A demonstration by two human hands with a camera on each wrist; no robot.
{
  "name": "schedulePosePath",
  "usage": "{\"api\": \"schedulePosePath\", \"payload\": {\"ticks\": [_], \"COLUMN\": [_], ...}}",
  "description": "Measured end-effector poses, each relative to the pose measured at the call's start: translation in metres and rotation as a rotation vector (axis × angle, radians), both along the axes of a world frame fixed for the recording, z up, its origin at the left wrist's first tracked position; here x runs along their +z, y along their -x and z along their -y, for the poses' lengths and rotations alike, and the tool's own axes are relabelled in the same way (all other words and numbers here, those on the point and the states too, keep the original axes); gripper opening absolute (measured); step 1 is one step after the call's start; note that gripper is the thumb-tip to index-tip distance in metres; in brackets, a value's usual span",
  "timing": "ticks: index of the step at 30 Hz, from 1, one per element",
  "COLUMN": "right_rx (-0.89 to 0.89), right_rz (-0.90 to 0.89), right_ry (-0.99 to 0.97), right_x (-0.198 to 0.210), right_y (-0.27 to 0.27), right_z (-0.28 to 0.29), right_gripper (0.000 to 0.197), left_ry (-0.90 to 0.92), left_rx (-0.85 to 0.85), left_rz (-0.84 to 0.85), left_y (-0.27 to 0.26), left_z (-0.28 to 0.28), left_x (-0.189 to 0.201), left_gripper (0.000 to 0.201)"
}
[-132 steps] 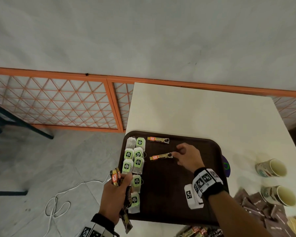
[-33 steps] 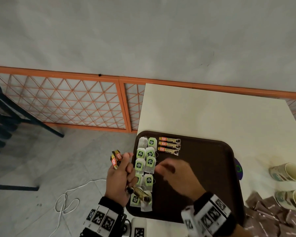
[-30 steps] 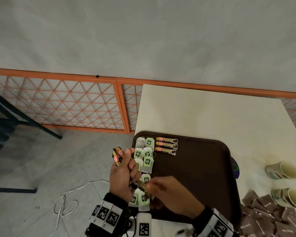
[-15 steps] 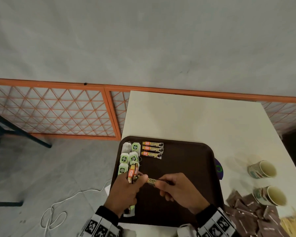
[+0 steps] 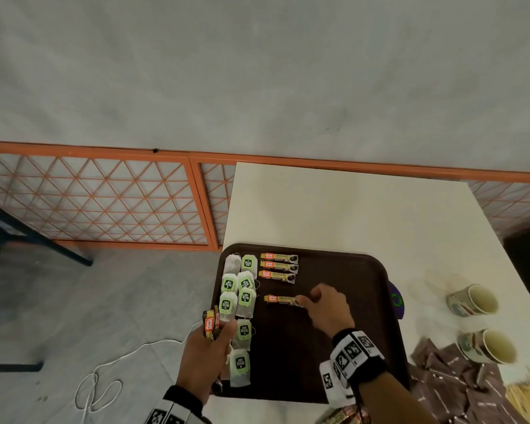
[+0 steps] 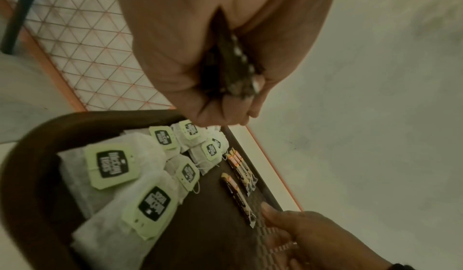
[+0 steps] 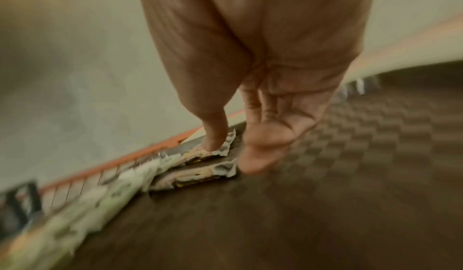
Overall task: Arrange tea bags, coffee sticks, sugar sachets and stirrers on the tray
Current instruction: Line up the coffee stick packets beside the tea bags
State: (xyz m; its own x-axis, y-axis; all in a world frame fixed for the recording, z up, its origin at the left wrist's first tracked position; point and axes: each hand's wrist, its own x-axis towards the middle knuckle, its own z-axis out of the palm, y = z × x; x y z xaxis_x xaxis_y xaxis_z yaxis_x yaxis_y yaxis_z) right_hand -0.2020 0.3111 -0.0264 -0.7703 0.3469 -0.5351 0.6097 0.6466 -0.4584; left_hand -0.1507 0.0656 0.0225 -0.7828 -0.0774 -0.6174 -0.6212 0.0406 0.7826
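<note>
A brown tray (image 5: 349, 301) lies on the white table. Several green-tagged tea bags (image 5: 246, 296) form two columns along its left side. Beside them, three coffee sticks (image 5: 278, 267) lie in a stack of rows at the tray's far edge. A fourth coffee stick (image 5: 280, 299) lies flat just below them, and my right hand (image 5: 302, 300) pinches its right end. Over the tray's left rim, my left hand (image 5: 219, 333) grips a bundle of coffee sticks (image 5: 210, 324). The left wrist view shows the same tea bags (image 6: 112, 165), the fourth stick (image 6: 236, 195) and the bundle (image 6: 235, 70).
Two paper cups (image 5: 471, 301) stand right of the tray. Brown sugar sachets (image 5: 447, 381) and wooden stirrers (image 5: 527, 399) lie at the near right corner. A purple object (image 5: 397, 301) pokes from under the tray's right rim. The table's left edge runs beside the tray, a white cable (image 5: 98, 387) on the floor below.
My right hand drew one coffee stick out of the left hand's bundle and carried it onto the tray below the row of three. The left hand drew back to the tray's left rim.
</note>
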Motion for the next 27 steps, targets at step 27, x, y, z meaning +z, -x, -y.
{"api": "schedulePosePath", "payload": {"ticks": [27], "right_rx": [0.404], "right_rz": [-0.38], "right_ry": [0.193], "right_x": [0.052], "right_y": [-0.013], "right_z": [0.067], "right_gripper": [0.014], "left_ry": [-0.72], "left_rx": [0.371], "left_rz": [-0.029], "left_y": [0.031], "left_z": [0.017], "left_x": [0.024], "left_gripper": [0.029]}}
